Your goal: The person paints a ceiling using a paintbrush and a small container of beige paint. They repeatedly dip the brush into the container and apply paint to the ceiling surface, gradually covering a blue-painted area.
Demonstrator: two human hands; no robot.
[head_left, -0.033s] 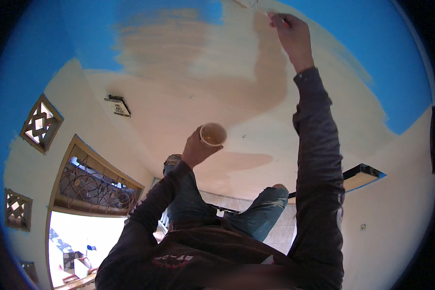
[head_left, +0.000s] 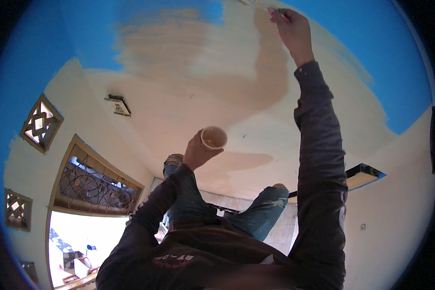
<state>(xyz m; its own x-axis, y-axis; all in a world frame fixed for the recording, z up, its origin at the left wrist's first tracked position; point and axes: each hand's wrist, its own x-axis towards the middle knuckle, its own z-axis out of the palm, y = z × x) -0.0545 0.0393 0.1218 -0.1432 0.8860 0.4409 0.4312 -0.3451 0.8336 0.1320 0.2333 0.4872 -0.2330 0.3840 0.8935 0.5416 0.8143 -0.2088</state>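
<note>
My left hand (head_left: 198,152) is wrapped round a pale round cup (head_left: 213,138) with a little cream-coloured paint inside, held out from the wall. High up at the top of the view, my right hand (head_left: 293,31) grips a paintbrush (head_left: 249,2); a bit of orange shows between the fingers. The brush's pale end meets the wall (head_left: 227,87) at the picture's upper edge and is only partly visible. Cream paint covers most of this wall, with streaky strokes over blue paint (head_left: 396,87) toward the top.
A socket plate (head_left: 118,105) sits on the wall at left. Beyond it are a lattice vent (head_left: 41,123) and a doorway with a grille (head_left: 96,186) above. A dark-edged shelf (head_left: 360,177) juts out at right. My bent legs (head_left: 263,212) show below.
My right hand has shifted very slightly upward with the brush. The cup in my left hand sits slightly lower.
</note>
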